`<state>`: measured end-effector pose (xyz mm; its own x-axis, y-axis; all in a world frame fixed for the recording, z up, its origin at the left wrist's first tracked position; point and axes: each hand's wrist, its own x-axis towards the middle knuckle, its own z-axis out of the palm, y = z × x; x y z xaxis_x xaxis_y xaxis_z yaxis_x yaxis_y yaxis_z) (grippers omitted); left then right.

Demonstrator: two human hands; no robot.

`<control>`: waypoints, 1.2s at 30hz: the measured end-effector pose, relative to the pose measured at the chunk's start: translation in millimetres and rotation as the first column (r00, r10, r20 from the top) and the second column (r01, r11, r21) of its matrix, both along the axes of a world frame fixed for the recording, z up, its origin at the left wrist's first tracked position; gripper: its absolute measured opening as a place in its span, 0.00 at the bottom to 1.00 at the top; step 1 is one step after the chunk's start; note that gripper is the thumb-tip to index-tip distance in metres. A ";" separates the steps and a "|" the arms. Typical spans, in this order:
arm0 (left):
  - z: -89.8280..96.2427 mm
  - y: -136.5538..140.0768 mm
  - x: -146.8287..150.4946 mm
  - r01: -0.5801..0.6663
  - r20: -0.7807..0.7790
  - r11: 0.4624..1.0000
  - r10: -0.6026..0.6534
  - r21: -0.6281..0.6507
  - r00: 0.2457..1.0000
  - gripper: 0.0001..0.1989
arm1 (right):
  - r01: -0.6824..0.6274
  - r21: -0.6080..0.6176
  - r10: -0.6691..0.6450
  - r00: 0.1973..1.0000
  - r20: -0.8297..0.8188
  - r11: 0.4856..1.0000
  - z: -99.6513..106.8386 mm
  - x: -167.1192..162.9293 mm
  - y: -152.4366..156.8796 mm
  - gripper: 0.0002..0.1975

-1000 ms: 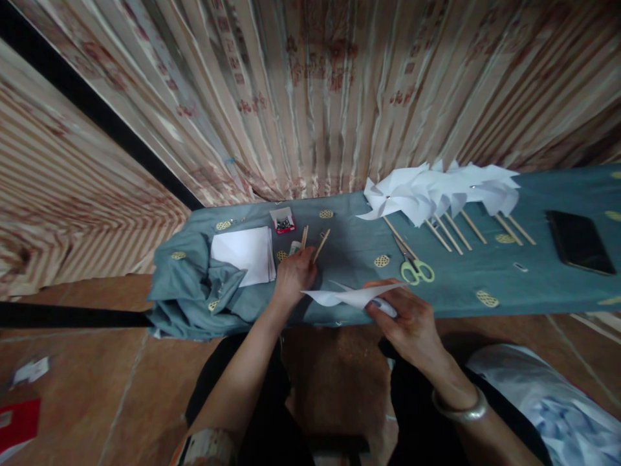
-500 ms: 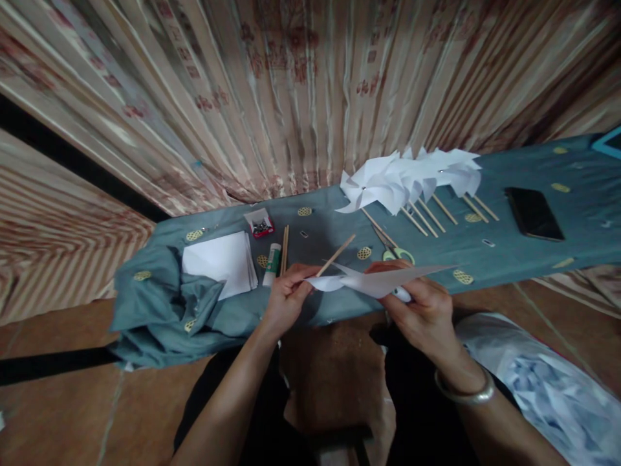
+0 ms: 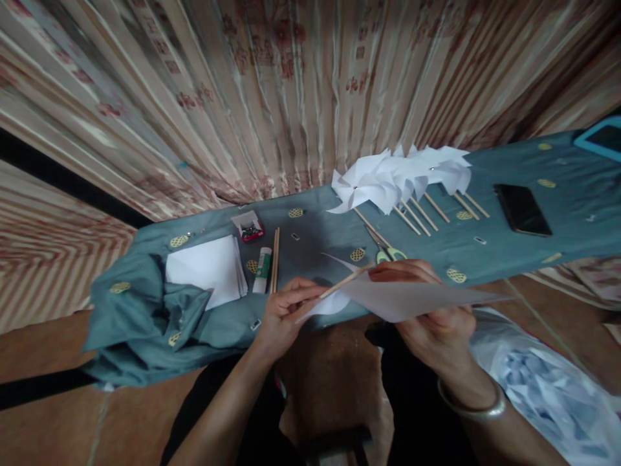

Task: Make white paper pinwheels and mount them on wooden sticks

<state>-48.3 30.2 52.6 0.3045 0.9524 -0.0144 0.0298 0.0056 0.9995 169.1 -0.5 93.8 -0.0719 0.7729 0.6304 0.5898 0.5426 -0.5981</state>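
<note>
My left hand (image 3: 283, 316) is closed in a pinch on a thin wooden stick (image 3: 345, 280) and on the near edge of a white paper pinwheel (image 3: 412, 299). Its stick slants up to the right across the paper. My right hand (image 3: 439, 333), with a bracelet at the wrist, is closed on the pinwheel from behind and below; the sheet hides most of those fingers. Just beyond the hands lie scissors (image 3: 391, 254) with green handles. A glue stick (image 3: 262, 270) and several loose wooden sticks (image 3: 275, 260) are left of the pinwheel.
Several finished paper pinwheels (image 3: 371, 184) overlap at the back of the cloth-covered table (image 3: 310, 243). A paper stack (image 3: 206, 266) and a small box of metal pins (image 3: 250, 228) lie left. On the right are a phone (image 3: 522, 209) and, below, a plastic bag (image 3: 548, 388).
The stick has tipped down to the right, its far end now against the paper. The pinwheel and my right hand have moved right and nearer. The view has shifted slightly.
</note>
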 end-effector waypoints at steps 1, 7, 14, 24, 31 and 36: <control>-0.7 -0.4 -0.2 0.003 0.010 1.000 -0.003 0.004 1.000 0.10 | 0.005 -0.009 -0.005 1.000 0.009 1.000 -0.8 0.9 -1.3 0.10; -3.8 -2.1 -1.5 0.029 -0.003 0.999 -0.029 0.041 1.000 0.14 | 0.018 -0.013 -0.018 1.000 0.000 1.000 -0.2 1.6 -5.4 0.10; -2.4 -1.2 -2.0 0.046 -0.039 0.998 -0.044 0.044 0.998 0.16 | 0.011 -0.042 -0.010 1.000 0.020 0.999 1.1 0.9 -4.8 0.09; -10.0 -0.2 -5.5 0.065 -0.013 0.997 -0.065 0.045 0.998 0.10 | 0.017 -0.035 -0.016 1.000 0.018 0.999 0.7 -0.9 -3.7 0.09; -11.5 -1.0 -6.8 0.059 -0.023 0.998 -0.058 0.018 0.998 0.11 | -0.005 -0.032 0.004 1.000 -0.010 0.999 -0.3 -1.8 -3.1 0.09; -17.8 -0.9 -8.9 0.067 0.006 0.998 -0.067 0.012 0.998 0.10 | 0.003 -0.059 -0.004 1.000 -0.011 0.998 -3.4 -1.4 -2.9 0.08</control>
<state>-57.3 29.3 34.7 0.3673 0.9301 -0.0011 0.0229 -0.0079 0.9997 167.7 -3.4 90.4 -0.0619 0.8088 0.5849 0.5846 0.5043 -0.6355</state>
